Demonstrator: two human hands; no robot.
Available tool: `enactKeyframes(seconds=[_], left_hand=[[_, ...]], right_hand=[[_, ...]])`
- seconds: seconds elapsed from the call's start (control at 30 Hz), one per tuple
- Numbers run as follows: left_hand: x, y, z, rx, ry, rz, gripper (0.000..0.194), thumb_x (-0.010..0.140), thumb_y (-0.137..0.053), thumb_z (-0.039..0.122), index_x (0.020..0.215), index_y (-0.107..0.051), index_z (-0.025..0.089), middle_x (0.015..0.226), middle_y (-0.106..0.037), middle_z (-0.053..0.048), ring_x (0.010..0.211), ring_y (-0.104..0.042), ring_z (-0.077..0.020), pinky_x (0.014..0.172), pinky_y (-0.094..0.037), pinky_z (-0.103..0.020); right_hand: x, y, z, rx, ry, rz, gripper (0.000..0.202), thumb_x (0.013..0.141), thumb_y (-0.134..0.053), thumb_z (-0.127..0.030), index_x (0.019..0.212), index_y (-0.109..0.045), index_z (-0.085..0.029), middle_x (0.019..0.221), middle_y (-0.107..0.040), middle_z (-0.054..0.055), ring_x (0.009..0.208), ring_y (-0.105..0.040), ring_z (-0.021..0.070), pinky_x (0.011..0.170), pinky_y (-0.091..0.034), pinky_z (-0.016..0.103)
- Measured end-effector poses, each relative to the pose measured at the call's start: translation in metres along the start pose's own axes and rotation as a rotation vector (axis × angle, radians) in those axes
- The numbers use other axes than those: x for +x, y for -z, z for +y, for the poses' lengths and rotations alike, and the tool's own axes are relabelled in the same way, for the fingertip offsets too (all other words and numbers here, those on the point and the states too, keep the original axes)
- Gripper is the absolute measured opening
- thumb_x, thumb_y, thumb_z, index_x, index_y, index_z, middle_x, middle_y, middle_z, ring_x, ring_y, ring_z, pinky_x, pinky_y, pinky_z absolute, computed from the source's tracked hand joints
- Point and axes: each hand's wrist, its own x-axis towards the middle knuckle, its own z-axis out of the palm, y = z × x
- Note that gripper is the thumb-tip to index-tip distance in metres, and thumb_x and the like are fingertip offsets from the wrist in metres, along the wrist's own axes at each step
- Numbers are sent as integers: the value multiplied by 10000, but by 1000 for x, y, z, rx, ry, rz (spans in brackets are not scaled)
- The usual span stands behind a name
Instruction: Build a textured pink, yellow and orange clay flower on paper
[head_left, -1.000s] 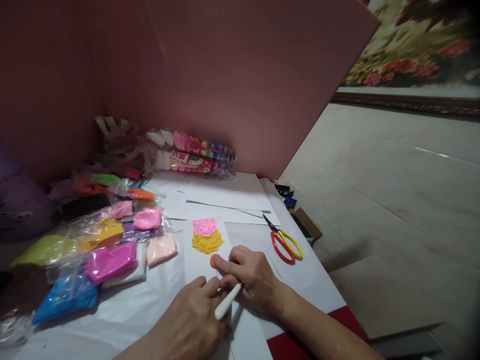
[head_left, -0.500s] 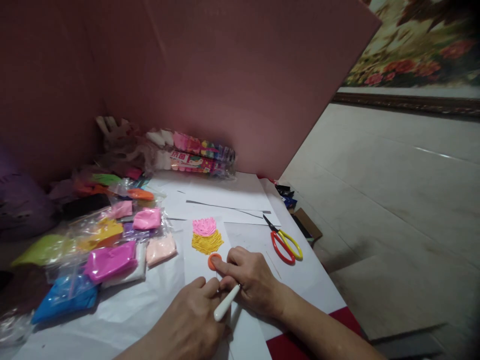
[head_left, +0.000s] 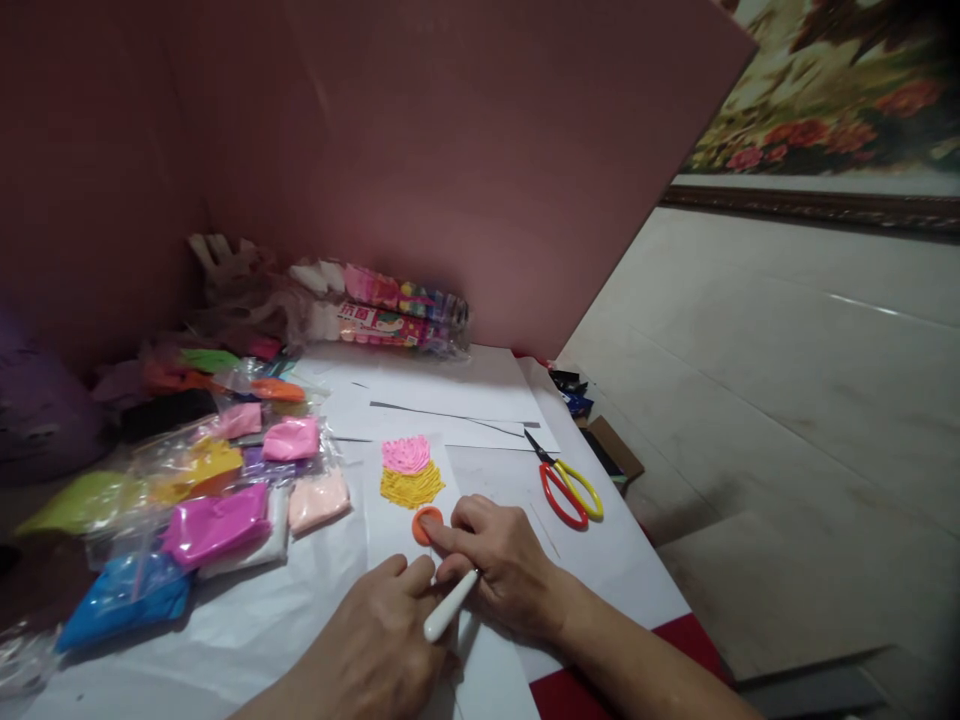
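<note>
My right hand (head_left: 504, 560) rests on the white paper, its index fingertip pressing on a flat orange clay disc (head_left: 426, 526). Its other fingers are curled, and a white-handled tool (head_left: 450, 606) slants out from beneath that hand. My left hand (head_left: 390, 620) lies closed beside the tool, close against my right hand; what its fingers grip is hidden. Just above the disc, a yellow textured clay patch (head_left: 412, 485) adjoins a pink textured one (head_left: 406, 454) on the paper strip.
Bagged clay, including a magenta pack (head_left: 216, 524) and a blue pack (head_left: 126, 598), covers the left side. Scissors (head_left: 564, 490) with red and yellow handles lie right. Plastic-wrapped clay packs (head_left: 386, 325) sit at the back by the pink board.
The whole view has shifted very slightly left. My hands, the tool and the disc keep nearly the same positions relative to each other.
</note>
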Motion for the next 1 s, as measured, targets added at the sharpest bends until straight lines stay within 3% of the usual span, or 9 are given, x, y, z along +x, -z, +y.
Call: enactKeyframes(seconds=[0.13,0.23,0.33,0.4,0.47,0.67,0.8,0.9,1.0], left_hand=[[-1,1,-2,38,-57,-6,148,782,-691,292,802,-619,164,794,-683,-22,633,-513,-169,530,-338,-323],[-1,5,-3,25,-65,-42,120,846,-616,276,837,-621,157,815,-681,-49,651,-521,-174,551,-371,-312],[-1,11,-3,-12,-51,-81,105,861,-591,263,824,-617,168,775,-663,-46,660,-525,-179,568,-396,-301],[0,15,-2,-27,-35,-91,87,861,-585,236,816,-614,168,753,-654,-38,652,-527,-178,571,-406,-297],[1,18,-1,-35,-23,-87,83,862,-575,207,795,-607,170,745,-646,-31,648,-529,-173,571,-411,-291],[4,22,-2,-44,-35,-79,154,863,-540,157,717,-585,173,710,-628,-23,623,-530,-164,553,-412,-280],[4,25,-2,-68,-47,-89,210,852,-517,137,652,-571,176,653,-626,-17,579,-528,-178,517,-401,-292],[4,29,-3,-109,-7,-41,243,857,-501,133,622,-547,171,618,-610,-21,572,-528,-176,534,-408,-297],[5,33,-9,-121,100,126,256,870,-498,159,616,-525,166,606,-575,-28,569,-511,-170,511,-393,-289]], right_hand=[[-7,-2,5,208,-24,275,513,978,-262,-444,1216,-605,-146,698,-548,54,621,-517,164,557,-411,278],[-7,-3,7,258,-169,433,379,959,-361,-353,1072,-660,-149,680,-555,43,617,-529,162,562,-407,281],[-1,-2,14,208,-453,450,166,883,-490,-238,832,-636,-179,738,-608,34,657,-566,160,608,-423,282],[2,0,22,185,-650,420,39,802,-572,-220,821,-591,-191,691,-595,1,601,-556,157,541,-407,263],[3,3,32,160,-731,379,79,762,-600,-229,826,-566,-196,693,-588,-5,612,-566,168,534,-414,263],[-6,8,38,-93,-610,202,212,788,-452,-31,888,-557,-185,870,-613,69,769,-582,195,623,-423,292],[-3,15,24,-275,-570,62,162,833,-480,-62,894,-576,-177,872,-621,96,776,-586,229,650,-400,325],[7,25,12,-349,-538,106,131,805,-596,-130,931,-584,-165,901,-635,108,799,-587,252,657,-384,335],[22,33,0,-279,-528,223,70,796,-629,-154,775,-569,-182,741,-628,39,668,-566,197,597,-360,299]])
